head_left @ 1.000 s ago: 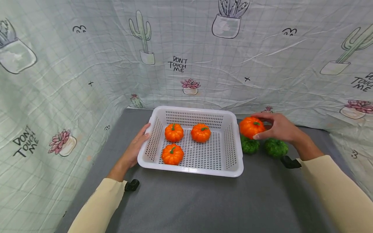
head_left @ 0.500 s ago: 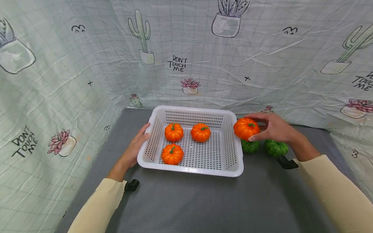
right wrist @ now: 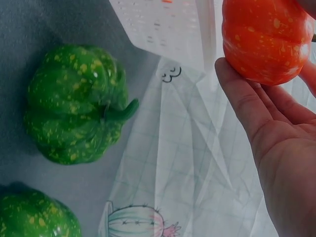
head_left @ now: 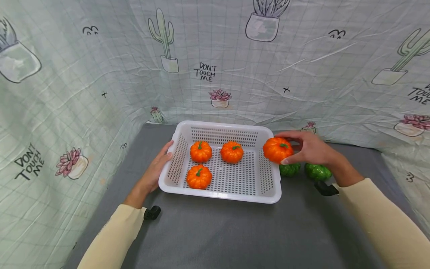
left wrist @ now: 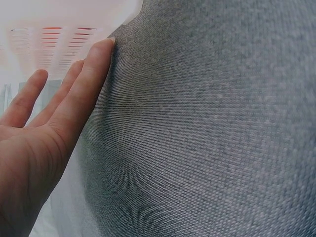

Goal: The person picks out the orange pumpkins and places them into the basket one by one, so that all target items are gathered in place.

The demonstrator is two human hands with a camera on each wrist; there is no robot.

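Observation:
A white perforated plastic basket (head_left: 218, 195) sits on the grey cloth, with three small orange pumpkins inside: one at the back left (head_left: 201, 151), one at the back middle (head_left: 231, 152), one at the front left (head_left: 199, 177). My left hand (head_left: 155, 170) rests against the basket's left side; in the left wrist view its fingers (left wrist: 84, 91) reach out straight along the wall. My right hand (head_left: 310, 149) holds another orange pumpkin (head_left: 277, 150) between thumb and fingers, raised and overlapping the basket's right rim in the head view.
Two speckled green pumpkins lie right of the basket: one (head_left: 289, 170) partly hidden below the right hand, the other (head_left: 317, 172) under the wrist. A cactus-print cloth (head_left: 235, 82) hangs behind and at the sides. Grey cloth (head_left: 215, 231) spreads in front.
My right hand has moved left with the orange pumpkin, from above the green pumpkins to the basket's right rim. The left hand and the basket have stayed put.

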